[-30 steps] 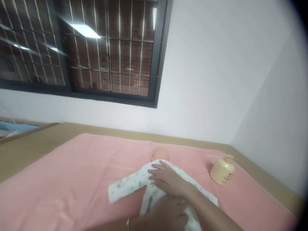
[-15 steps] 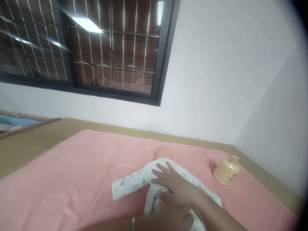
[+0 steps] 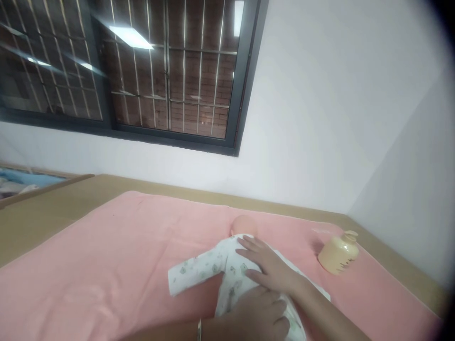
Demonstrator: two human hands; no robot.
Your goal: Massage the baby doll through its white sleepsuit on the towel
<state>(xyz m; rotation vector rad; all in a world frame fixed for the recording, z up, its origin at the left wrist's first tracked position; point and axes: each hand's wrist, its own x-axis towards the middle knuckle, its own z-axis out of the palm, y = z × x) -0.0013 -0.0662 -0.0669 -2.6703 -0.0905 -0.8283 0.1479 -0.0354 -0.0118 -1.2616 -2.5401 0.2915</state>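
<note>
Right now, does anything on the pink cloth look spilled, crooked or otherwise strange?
No clear spill or damage shows. The pink cloth is rumpled at the picture's lower left, less smooth than toward the wall. The cream bottle appears to lean, though lens distortion may cause this.

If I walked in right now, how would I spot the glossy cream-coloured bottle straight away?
Start at the dark-framed barred window, then look down to the pink cloth below it. Near that cloth's right edge sits the squat, cream-coloured bottle. Its shiny surface and dark markings set it apart from the white, green-printed fabric garment to its left.
</note>
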